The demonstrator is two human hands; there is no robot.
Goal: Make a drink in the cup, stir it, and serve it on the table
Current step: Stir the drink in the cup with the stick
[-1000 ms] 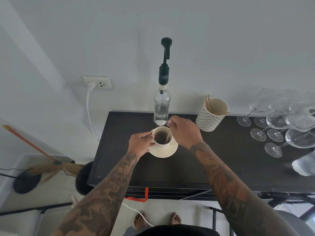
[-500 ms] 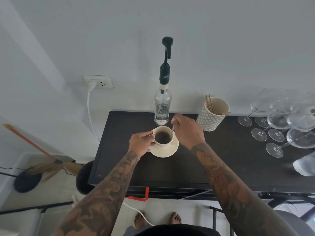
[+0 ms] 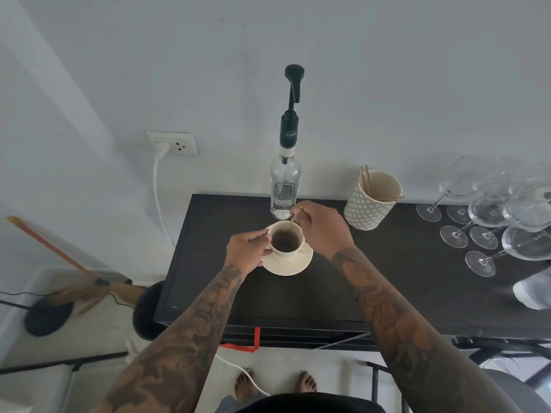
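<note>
cream cup [image 3: 286,242], dark drink, on saucer [image 3: 288,265]

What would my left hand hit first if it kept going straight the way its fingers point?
The cup: the left hand points right at its side, seemingly already touching it.

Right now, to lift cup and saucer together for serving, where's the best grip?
Probably the saucer rim, from the near right: it flares out past the cup with bare edge there. The left hand covers the left side and the right hand holds the stir stick behind.
</note>
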